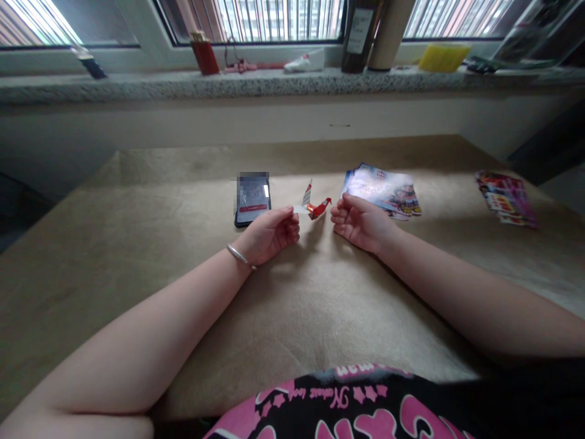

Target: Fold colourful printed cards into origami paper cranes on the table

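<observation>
Your left hand (269, 236) pinches the pale wing (300, 209) of a small red paper bird (319, 210) between thumb and forefinger, the other fingers curled in beneath. The bird is between your two hands, in front of you over the brown table (292, 305), its head pointing toward your right hand (361, 225). That hand lies palm inward, fingers half curled, just beside the beak; I can't tell whether its fingertips touch the paper or whether thumb and forefinger meet.

As a judgement, the folding looks well advanced — the neck and bent beak are shaped, and the striped wing (308, 192) stands up. Whether any crease or adjustment is left, the view is too small to show.

To the left, just beyond your left hand, lies a phone (252, 204) with its screen lit. A pile of glossy printed sheets (381, 185) lies beyond your right hand, and a second pile (506, 200) is well apart at the far right.

The containers stand on the stone windowsill (150, 89): a red one (205, 56) and, farther right, a dark bottle (360, 36) with a pale label. What they hold, if anything — I can't tell.
</observation>
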Demonstrator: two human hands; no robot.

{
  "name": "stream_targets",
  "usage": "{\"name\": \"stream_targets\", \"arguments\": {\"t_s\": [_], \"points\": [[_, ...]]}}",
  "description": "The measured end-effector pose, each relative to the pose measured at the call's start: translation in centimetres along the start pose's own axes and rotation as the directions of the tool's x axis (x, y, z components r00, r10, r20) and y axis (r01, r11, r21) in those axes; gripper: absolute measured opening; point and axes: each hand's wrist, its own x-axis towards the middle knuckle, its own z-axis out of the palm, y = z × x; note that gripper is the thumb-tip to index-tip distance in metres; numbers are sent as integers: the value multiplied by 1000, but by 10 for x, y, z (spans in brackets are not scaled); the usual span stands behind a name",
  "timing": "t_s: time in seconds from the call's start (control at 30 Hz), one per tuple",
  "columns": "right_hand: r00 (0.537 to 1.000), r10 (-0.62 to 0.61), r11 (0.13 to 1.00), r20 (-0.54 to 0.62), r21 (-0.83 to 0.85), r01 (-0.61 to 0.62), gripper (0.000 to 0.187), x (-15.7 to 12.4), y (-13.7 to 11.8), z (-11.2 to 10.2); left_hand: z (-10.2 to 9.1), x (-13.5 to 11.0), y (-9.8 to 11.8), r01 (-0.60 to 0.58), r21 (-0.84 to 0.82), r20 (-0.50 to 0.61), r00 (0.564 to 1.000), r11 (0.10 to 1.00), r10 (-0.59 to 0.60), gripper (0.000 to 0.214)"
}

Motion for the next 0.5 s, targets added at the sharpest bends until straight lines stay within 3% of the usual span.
{"name": "stream_targets", "arguments": {"t_s": [0.07,0.2,0.33,0.43,0.5], "points": [[997,-63,997,-43,-35,61,17,-3,2,5,2,0,-2,-30,74,3,1000,997,30,25],[983,-183,964,-14,-199,176,29,-7,7,12,3,-1,-4,-64,161,11,998,985,63,29],[956,-290,865,35,-419,278,30,-7,12,9,2,-1,-6,-85,241,7,996,967,86,30],[954,-299,784,28,-562,262,29,-6,15,9,2,-2,-6,-121,364,50,993,924,110,35],[957,-290,781,8,-576,242,30,-5,15,10,4,-5,-6,-155,482,112,987,862,115,36]]}}
